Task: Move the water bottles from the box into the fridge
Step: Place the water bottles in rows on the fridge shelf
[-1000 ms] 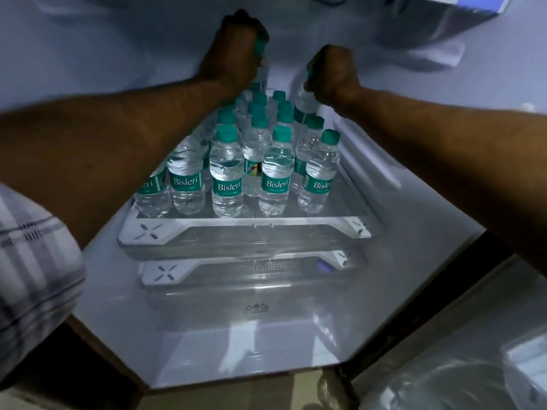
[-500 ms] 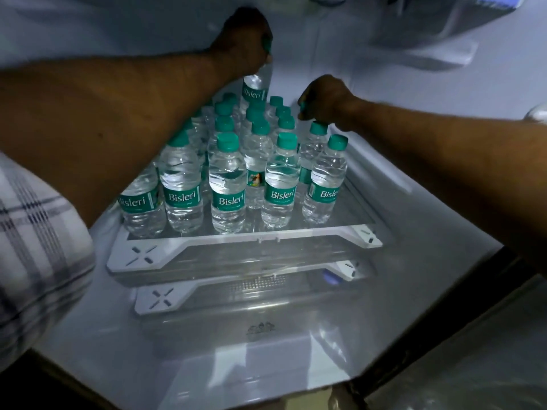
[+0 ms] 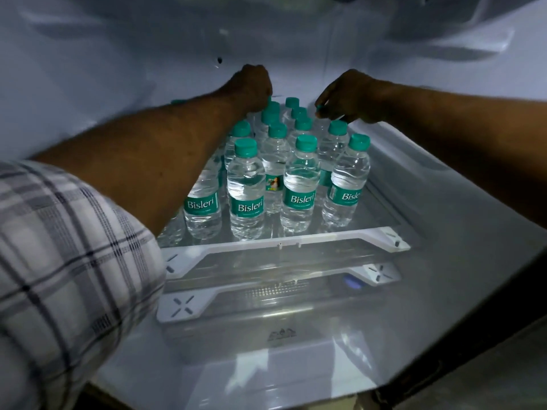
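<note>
Several small clear water bottles (image 3: 245, 187) with teal caps and Bisleri labels stand in rows on the glass fridge shelf (image 3: 296, 241). Both my arms reach to the back of that shelf. My left hand (image 3: 251, 87) is curled over the top of a back-row bottle, which is mostly hidden beneath it. My right hand (image 3: 346, 96) pinches the teal cap (image 3: 321, 107) of a bottle at the back right, whose body is hidden behind nearer bottles. The box is out of view.
The white fridge walls (image 3: 444, 187) close in on both sides and behind. A second shelf with white trim (image 3: 189, 306) lies below, above a clear drawer. My checked sleeve (image 3: 68, 261) fills the lower left. A dark door edge runs along the lower right.
My left hand has come down from a raised position, lowering its bottle into the back row. My right hand stays on a cap at the back right. The camera has moved closer.
</note>
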Action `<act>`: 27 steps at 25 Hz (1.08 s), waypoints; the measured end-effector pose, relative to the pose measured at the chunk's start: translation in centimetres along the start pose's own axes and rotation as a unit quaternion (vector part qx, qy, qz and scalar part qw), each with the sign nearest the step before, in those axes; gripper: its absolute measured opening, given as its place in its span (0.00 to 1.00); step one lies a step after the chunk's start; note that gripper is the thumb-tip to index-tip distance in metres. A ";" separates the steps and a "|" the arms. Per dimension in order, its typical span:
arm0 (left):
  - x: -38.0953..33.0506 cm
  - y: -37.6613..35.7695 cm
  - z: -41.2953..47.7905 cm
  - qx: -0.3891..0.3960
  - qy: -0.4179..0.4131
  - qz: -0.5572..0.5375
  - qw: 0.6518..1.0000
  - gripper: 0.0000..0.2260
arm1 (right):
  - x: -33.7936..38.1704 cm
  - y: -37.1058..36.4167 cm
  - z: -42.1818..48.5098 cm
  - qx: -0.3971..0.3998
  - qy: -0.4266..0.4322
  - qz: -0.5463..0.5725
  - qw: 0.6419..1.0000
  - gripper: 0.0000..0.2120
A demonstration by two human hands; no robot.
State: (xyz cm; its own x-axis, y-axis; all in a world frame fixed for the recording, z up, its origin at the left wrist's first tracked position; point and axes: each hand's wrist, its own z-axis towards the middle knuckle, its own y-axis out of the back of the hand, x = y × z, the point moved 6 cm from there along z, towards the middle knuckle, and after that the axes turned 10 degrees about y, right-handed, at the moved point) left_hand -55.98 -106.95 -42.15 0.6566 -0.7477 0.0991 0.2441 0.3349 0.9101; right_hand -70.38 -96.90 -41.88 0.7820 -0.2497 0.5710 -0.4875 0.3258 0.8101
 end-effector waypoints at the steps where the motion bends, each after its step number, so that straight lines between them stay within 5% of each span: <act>1: 0.9 0.9 2.9 0.014 0.091 -0.052 0.994 0.16 | 0.2 -0.4 -0.2 0.004 0.006 -0.002 1.000 0.18; 2: 1.7 -0.1 0.8 0.082 0.169 -0.016 0.982 0.16 | -0.1 -0.5 0.2 0.013 0.009 0.001 1.000 0.18; 4: 2.0 0.2 1.8 0.074 0.134 -0.092 0.984 0.16 | -0.1 -0.4 -0.2 -0.005 0.011 0.006 1.000 0.17; 10: 1.3 2.0 -1.7 0.077 0.161 -0.102 0.979 0.21 | 0.4 -0.9 -1.9 -0.006 0.017 0.073 0.997 0.18; 20: -0.5 5.4 -10.0 0.067 0.139 0.013 0.988 0.26 | 4.8 -1.3 -6.4 -0.073 0.179 -0.217 0.957 0.27; 27: -3.1 7.7 -17.1 0.003 0.167 -0.020 0.986 0.27 | 7.1 -3.3 -13.4 -0.148 0.220 -0.208 0.942 0.28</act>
State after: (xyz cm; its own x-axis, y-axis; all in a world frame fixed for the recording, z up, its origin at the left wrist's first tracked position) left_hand -43.96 -92.23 -42.36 0.8445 -0.5304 -0.0744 0.2713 0.3038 0.9133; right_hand -58.02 -87.52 -42.30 0.9983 -0.0311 0.0501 -0.0254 0.5394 0.8417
